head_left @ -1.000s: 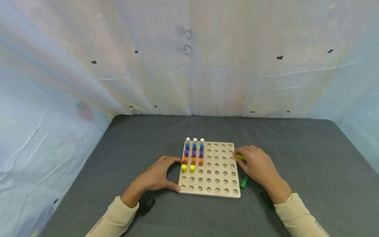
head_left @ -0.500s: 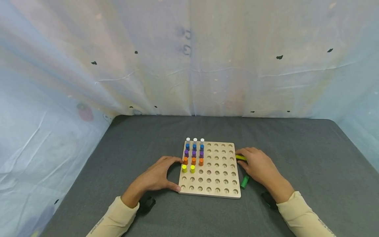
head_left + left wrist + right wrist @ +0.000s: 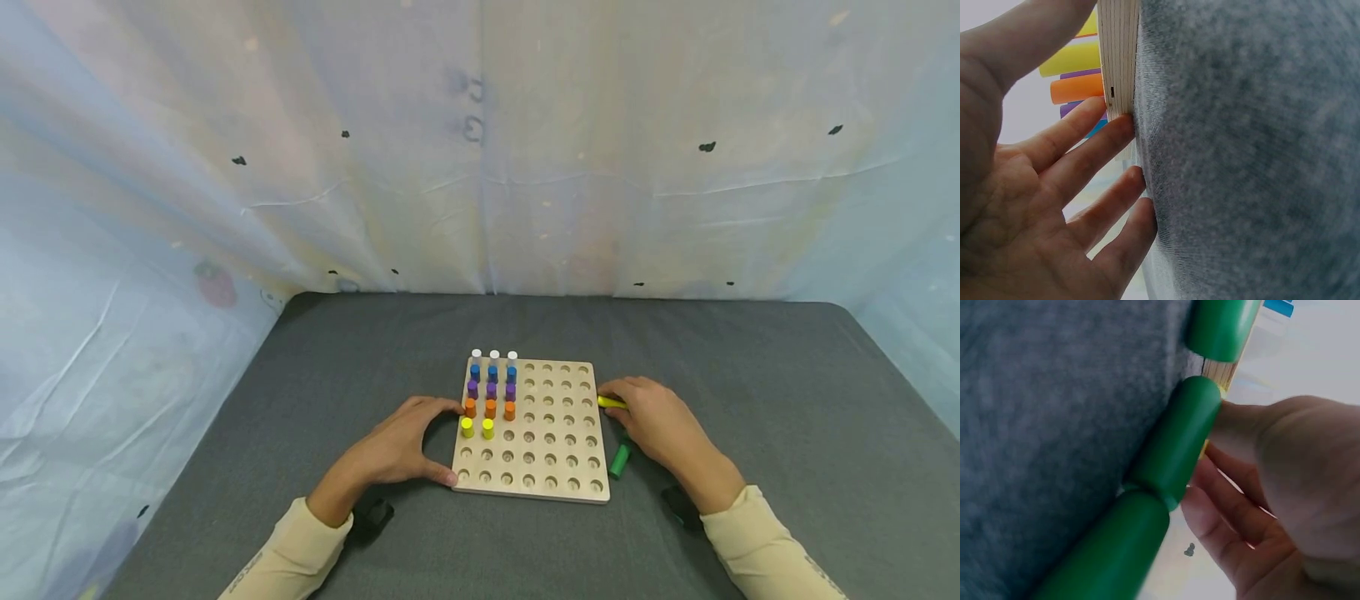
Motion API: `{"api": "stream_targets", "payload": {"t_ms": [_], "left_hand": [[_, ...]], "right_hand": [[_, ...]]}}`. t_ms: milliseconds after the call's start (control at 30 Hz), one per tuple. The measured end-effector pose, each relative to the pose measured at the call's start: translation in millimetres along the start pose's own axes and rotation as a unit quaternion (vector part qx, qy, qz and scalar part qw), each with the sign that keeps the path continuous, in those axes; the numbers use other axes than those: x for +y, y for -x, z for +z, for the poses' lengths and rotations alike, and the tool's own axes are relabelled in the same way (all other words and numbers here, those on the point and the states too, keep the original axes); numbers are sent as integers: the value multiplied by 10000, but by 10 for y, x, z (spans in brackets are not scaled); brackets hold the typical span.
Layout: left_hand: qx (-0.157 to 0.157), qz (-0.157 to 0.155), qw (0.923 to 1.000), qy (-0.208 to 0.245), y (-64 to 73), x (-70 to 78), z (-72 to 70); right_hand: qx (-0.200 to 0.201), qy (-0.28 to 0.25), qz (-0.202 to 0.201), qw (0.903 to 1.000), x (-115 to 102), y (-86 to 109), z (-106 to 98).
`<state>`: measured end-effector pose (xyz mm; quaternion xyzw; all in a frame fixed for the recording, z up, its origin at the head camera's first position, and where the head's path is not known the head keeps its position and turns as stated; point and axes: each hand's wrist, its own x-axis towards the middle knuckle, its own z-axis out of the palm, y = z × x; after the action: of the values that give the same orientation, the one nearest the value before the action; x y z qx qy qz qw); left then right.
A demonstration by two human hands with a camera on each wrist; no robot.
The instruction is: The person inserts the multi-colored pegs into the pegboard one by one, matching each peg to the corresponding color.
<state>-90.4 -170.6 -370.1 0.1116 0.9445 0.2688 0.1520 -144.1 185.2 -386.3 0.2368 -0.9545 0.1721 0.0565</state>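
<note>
A pale wooden pegboard lies on the dark cloth. Its left columns hold upright pegs: three white, three blue, three purple, three orange and two yellow. My left hand rests against the board's left side, thumb at the near corner, fingers spread and fairly straight. In the left wrist view, fingertips touch the board's layered edge. Beside the board's right edge, my right hand pinches a yellow peg that lies sideways between thumb and fingers, mostly hidden in the right wrist view.
Green pegs lie right of the board; the head view shows one green peg near the right wrist, while the right wrist view has several, including a middle green peg. A pale printed curtain hangs behind the table.
My right hand has shifted slightly nearer and to the right, the yellow peg still in its pinch. The left hand and the board have stayed put.
</note>
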Motion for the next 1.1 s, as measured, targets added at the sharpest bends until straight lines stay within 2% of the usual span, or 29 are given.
{"api": "stream_targets", "payload": {"t_ms": [200, 467, 800, 1100], "left_hand": [[12, 21, 10000, -12, -1, -11, 7], [28, -96, 9999, -12, -4, -14, 17], [47, 40, 10000, -29, -14, -5, 13], [19, -111, 9999, -92, -2, 16, 3]], "right_hand": [[48, -102, 156, 9998, -77, 35, -92], [121, -546, 529, 9970, -311, 81, -175], [232, -779, 560, 9951, -568, 83, -173], [176, -1041, 509, 9931, -770, 4, -147]]}}
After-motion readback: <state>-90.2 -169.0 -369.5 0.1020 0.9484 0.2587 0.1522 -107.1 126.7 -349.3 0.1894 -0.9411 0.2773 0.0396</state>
